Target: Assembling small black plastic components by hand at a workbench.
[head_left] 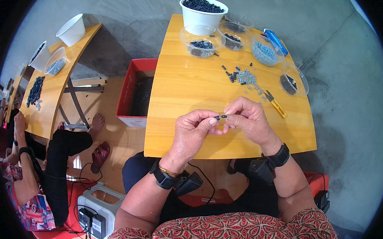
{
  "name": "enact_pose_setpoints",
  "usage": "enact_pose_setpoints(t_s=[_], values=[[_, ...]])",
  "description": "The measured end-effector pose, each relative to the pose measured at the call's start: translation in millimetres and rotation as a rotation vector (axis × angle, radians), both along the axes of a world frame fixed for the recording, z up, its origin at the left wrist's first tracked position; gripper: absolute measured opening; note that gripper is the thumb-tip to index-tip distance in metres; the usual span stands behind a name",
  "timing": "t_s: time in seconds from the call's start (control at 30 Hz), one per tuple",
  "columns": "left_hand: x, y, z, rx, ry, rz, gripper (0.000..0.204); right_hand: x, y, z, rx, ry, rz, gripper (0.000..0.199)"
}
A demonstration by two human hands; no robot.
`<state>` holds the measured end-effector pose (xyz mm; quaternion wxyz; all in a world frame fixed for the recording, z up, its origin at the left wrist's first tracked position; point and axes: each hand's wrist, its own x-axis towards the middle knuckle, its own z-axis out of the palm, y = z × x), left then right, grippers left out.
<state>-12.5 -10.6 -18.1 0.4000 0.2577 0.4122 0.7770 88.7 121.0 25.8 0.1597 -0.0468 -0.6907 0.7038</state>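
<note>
Over the table's near edge, my two hands meet fingertip to fingertip. My left hand (191, 130) pinches a small black plastic piece (217, 117). Close against it, a second small dark piece (224, 116) sits between the thumb and forefinger of my right hand (252, 122). Fingers partly cover both, so whether they are joined I cannot tell. Beyond my hands lie several loose black pieces (232, 77) and a heap of small translucent grey-blue bits (246, 77). Yellow-handled thread snips (277, 106) rest to the right of my right hand.
Transparent tubs (202, 50) of small parts and a white bucket (203, 20) of black pieces stand at the wooden table's (173, 86) far end. Left of it, a red box (127, 94) sits on the floor. A co-worker (34, 186) sits at another table (56, 95).
</note>
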Motion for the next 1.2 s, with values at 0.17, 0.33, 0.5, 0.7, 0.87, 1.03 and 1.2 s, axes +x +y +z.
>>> enact_pose_setpoints(t_s=[0.17,0.33,0.5,0.7,0.87,1.03,1.2], values=[[-0.2,0.6,-0.5,0.030,-0.002,-0.014,0.013,0.2,0.3,0.5,0.015,-0.022,0.017,0.004],[0.2,0.3,-0.4,0.000,-0.008,-0.014,0.013,1.0,0.5,-0.5,0.020,-0.010,-0.013,0.004],[0.5,-0.5,1.8,0.006,-0.003,-0.020,0.013,0.6,0.3,-0.7,0.020,-0.014,0.023,0.004],[0.3,-0.8,2.4,0.012,-0.006,-0.025,0.012,1.1,0.4,0.8,0.015,-0.037,0.006,0.004],[0.1,-1.3,2.8,-0.004,0.003,-0.022,0.012,1.4,0.8,-0.5,0.031,-0.027,-0.003,0.004],[0.6,-1.3,4.2,-0.012,-0.003,-0.016,0.013,1.5,1.0,-1.8,0.037,-0.025,0.014,0.004],[0.3,-1.1,2.9,-0.011,0.000,-0.021,0.012,2.3,0.6,-2.6,0.024,-0.010,0.008,0.005]])
